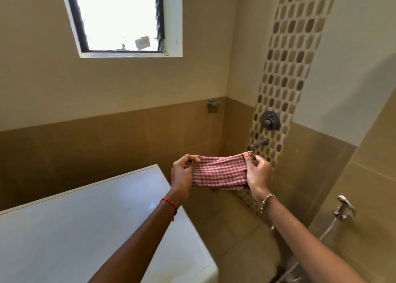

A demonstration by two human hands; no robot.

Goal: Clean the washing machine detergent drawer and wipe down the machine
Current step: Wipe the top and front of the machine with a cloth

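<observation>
Beige-tiled bathroom corner w/ white washing machine (85, 218) top at lower left. Holding red-check cloth (220, 171) stretched flat in the air just past machine's far right corner: pinching one end w/ left hand (182, 173), other end w/ right hand (258, 173), fingers curled onto fabric both sides. Prob. squaring up the cloth before wiping, judging by pose. To do well: fold into a neat pad, tuck loose edges, wipe lid from far edge toward front in overlapping passes, refold to a fresh face once soiled. No sight of detergent drawer, likely on machine front below view, so can't tell its state. Above machine: bright window (120, 17) w/ small pale block (142, 42) on sill. Right of machine: mosaic strip (295, 47), round mixer knob (270, 120), spout (260, 142) near behind cloth, hand sprayer (345, 207) well apart on side wall. Little btwn cloth & lid to block the move; mind knuckles near spout
</observation>
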